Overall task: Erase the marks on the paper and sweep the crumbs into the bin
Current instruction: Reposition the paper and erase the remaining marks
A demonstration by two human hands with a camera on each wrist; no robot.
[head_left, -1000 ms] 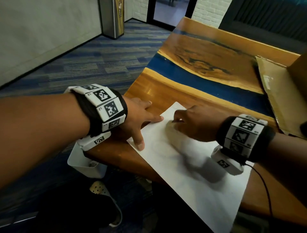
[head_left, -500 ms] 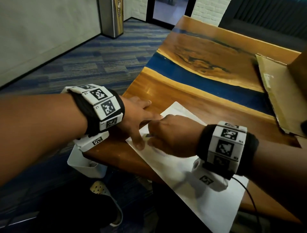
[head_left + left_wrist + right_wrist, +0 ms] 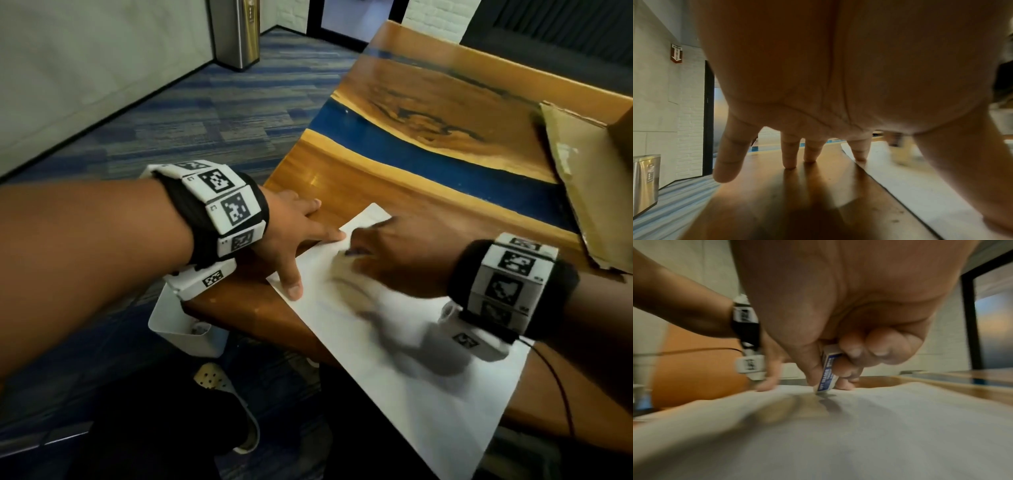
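My left hand [image 3: 291, 236] lies spread, thumb and forefinger pressing the paper [image 3: 394, 359] flat on the worktop [image 3: 342, 185]; just beside it my right hand [image 3: 397, 253] pinches the eraser [image 3: 827, 374], its tip on the sheet; the bin [image 3: 181, 329] sits below the worktop's edge.

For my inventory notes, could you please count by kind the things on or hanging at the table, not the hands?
Paper sheet: 1
Eraser: 1
White bin at the table edge: 1
Cardboard box: 1
Total: 4
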